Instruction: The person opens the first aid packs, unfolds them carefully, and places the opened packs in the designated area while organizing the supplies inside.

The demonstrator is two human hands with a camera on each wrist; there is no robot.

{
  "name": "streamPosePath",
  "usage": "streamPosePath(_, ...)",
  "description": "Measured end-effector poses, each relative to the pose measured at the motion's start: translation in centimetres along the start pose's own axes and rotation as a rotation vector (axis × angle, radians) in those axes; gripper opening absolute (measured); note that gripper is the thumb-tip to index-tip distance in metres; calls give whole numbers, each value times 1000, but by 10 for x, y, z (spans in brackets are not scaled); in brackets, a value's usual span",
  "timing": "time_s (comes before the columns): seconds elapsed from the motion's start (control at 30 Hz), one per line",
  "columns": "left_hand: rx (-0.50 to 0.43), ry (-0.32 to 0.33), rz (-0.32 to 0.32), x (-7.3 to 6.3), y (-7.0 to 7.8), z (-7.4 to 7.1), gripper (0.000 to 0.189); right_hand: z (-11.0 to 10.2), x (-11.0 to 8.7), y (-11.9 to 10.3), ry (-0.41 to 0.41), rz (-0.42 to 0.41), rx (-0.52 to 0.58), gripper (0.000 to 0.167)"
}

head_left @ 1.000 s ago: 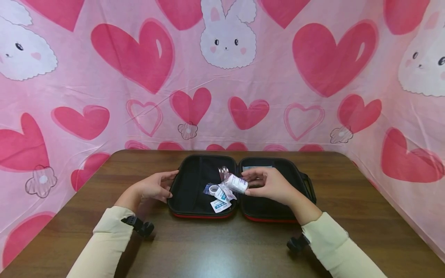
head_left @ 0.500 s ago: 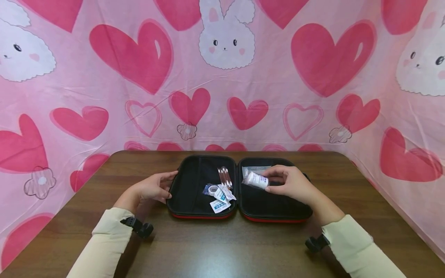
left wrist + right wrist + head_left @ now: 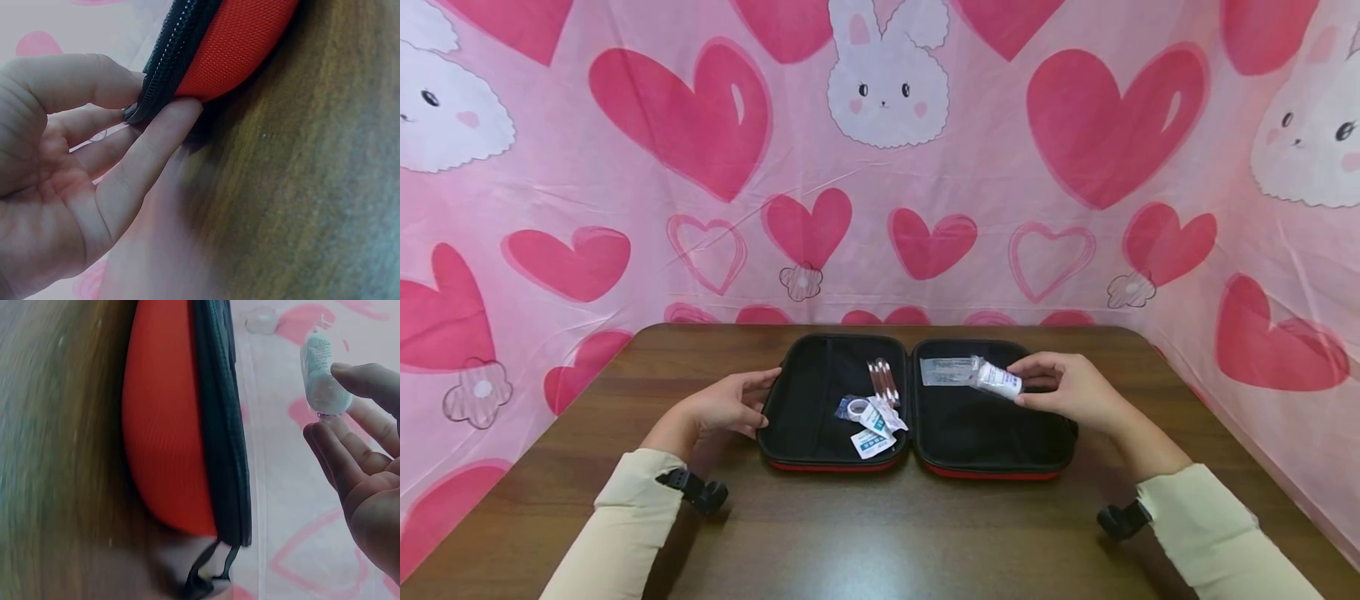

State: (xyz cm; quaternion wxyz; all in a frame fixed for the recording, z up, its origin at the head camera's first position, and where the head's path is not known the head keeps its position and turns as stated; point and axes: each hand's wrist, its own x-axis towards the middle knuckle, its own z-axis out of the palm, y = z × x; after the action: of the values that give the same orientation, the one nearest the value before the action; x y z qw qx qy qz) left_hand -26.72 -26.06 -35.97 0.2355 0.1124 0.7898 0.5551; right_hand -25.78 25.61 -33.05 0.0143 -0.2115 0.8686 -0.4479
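My left hand [image 3: 726,406], head view: pinches the outer edge of the open black case [image 3: 801,400]; some of my fingertips disappear at the rim.
My right hand [image 3: 1070,390], head view: holds the white wrapped roll [image 3: 1000,380] by one end, which my fingers partly cover; its purple print is too small to read.
Roll's place, head view: over the right half of the case, its free end overlapping the flat clear packet [image 3: 943,372] in sight; I can't tell whether they touch.
Left half, head view: slim brown swabs [image 3: 883,383] near the hinge, a smooth white ring [image 3: 857,407], a partly covered blue packet [image 3: 842,407] and overlapping paper sachets [image 3: 872,442].
Sleeves [image 3: 613,521], head view: pale, cut off below.
Zip [image 3: 167,59], left wrist view: fine-toothed and black, beside a coarsely woven red side [image 3: 234,47] that the head view reduces to a strip; my fingers meet on this edge, the rest cropped.
Black loop [image 3: 197,587], right wrist view: hangs at the case's end over blurred wood.
Film, right wrist view: clear and wrinkled round the roll, which sits between my fingertips, apart from the zip; my palm runs out of frame.
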Motion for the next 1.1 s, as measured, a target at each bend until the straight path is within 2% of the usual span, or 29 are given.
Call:
streamPosePath(0.2, -2, 4, 0, 0, -1, 0, 89, -10, 0, 10, -16, 36, -51, 40)
streamPosePath(0.37, -5, 0, 0, 0, -1, 0, 89, -20, 0, 14, -27, 71, -153, 36)
streamPosePath(0.67, 1, 3, -4, 0, 0, 0, 88, -30, 10, 17, -88, 15, -397, 26)
streamPosePath(0.9, 11, 8, -2, 0, 0, 1, 88, -32, 19, 18, -162, 25, -457, 24)
streamPosePath(1.1, 15, 3, 6, 0, 0, 1, 88, -30, 25, 18, -210, -30, -513, 22)
